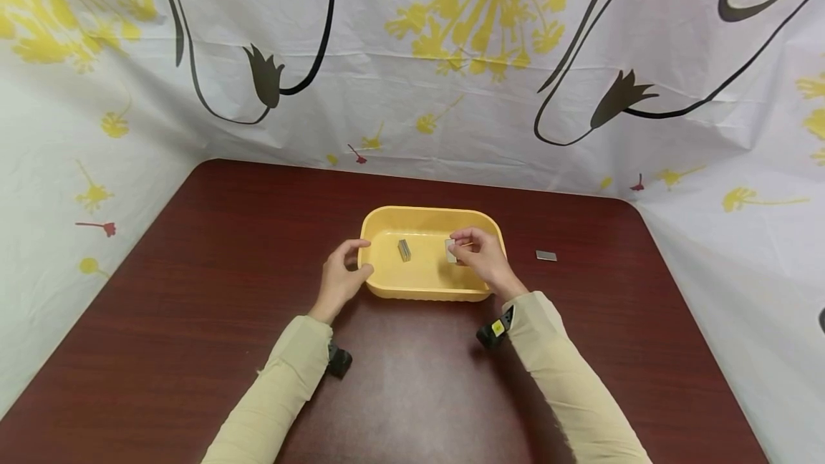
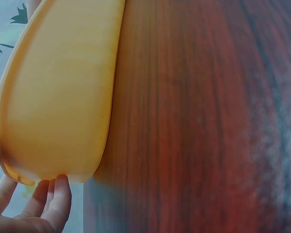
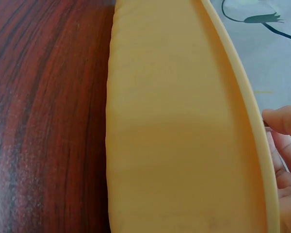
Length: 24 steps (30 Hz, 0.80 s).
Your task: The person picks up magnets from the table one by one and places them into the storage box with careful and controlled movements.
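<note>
A yellow plastic tray (image 1: 425, 295) stands on the table. At its left end my left hand (image 1: 339, 279) holds the wall, thumb and forefinger at the rim; in the left wrist view its other fingers (image 2: 60, 201) touch the outside of that end. Above the tray's right part my right hand (image 1: 482, 258) pinches a small flat silver rectangular plate (image 1: 450, 251) between thumb and fingers. In the right wrist view the tray's wall (image 3: 184, 121) hides most of that plate. A short stack of similar plates (image 1: 404, 250) lies inside the tray, left of centre.
One more silver plate (image 1: 546, 255) lies on the dark red-brown table (image 1: 258, 235), right of the tray. Behind the table hangs a white flower-patterned curtain (image 1: 361, 92). Black wrist cameras sit under both sleeves.
</note>
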Tool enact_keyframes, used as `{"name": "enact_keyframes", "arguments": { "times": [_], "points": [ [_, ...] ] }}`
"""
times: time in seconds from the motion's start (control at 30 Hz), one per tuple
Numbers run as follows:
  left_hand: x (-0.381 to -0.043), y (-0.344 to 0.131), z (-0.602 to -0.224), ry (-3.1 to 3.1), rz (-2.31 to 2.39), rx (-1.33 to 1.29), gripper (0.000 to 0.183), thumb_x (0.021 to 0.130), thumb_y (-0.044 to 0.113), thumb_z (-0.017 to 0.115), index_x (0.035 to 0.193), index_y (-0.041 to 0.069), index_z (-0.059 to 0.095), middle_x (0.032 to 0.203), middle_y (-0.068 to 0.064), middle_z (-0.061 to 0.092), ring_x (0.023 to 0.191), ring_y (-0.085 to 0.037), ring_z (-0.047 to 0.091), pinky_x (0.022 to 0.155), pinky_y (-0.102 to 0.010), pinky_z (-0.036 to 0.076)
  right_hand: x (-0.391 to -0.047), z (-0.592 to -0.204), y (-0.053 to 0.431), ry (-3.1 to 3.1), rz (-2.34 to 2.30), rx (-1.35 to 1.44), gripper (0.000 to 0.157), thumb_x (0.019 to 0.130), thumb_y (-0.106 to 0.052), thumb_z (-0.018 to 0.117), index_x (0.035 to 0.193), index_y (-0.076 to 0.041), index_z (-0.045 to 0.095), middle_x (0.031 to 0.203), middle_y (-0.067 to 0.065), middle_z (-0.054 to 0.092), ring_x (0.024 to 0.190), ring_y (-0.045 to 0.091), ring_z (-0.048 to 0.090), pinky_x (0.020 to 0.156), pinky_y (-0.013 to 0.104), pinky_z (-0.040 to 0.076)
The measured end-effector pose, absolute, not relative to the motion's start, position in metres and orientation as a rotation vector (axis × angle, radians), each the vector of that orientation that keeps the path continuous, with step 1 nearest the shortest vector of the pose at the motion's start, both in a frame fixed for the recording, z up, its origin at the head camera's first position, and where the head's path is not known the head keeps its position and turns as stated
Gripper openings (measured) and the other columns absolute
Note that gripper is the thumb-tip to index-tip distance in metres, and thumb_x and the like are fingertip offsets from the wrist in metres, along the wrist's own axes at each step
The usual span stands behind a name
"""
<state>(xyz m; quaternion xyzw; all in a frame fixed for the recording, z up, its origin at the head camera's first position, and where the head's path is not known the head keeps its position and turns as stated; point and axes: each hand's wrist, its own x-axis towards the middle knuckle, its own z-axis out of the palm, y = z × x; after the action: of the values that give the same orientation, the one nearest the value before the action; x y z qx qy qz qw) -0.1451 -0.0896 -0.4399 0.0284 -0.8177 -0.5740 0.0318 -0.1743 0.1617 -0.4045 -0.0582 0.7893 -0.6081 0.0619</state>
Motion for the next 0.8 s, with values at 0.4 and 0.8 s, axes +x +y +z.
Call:
{"name": "enact_keyframes", "arguments": {
  "times": [0.4,0.8],
  "points": [
    [-0.146,-0.089,-0.440,-2.514,-1.777,0.080,0.038,0.070,0.005,0.058,0.108,0.012,0.059,0.114,-0.004,0.055,0.096,-0.023,0.056,0.064,-0.028,0.045,-0.181,-0.412,0.158,2.402,-1.811,-0.109,0.026,0.082,-0.005,0.060,0.104,0.008,0.054,0.087,0.013,0.054,0.070,0.014,0.053,0.063,0.026,0.049],
    [-0.145,-0.089,-0.439,-2.510,-1.778,0.080,0.039,0.070,0.005,0.058,0.109,0.009,0.058,0.114,-0.005,0.054,0.095,-0.024,0.056,0.061,-0.027,0.045,-0.188,-0.414,0.149,2.441,-1.737,-0.038,0.024,0.083,-0.006,0.059,0.104,0.006,0.055,0.089,0.014,0.055,0.073,0.017,0.053,0.064,0.029,0.050]
  ]
}}
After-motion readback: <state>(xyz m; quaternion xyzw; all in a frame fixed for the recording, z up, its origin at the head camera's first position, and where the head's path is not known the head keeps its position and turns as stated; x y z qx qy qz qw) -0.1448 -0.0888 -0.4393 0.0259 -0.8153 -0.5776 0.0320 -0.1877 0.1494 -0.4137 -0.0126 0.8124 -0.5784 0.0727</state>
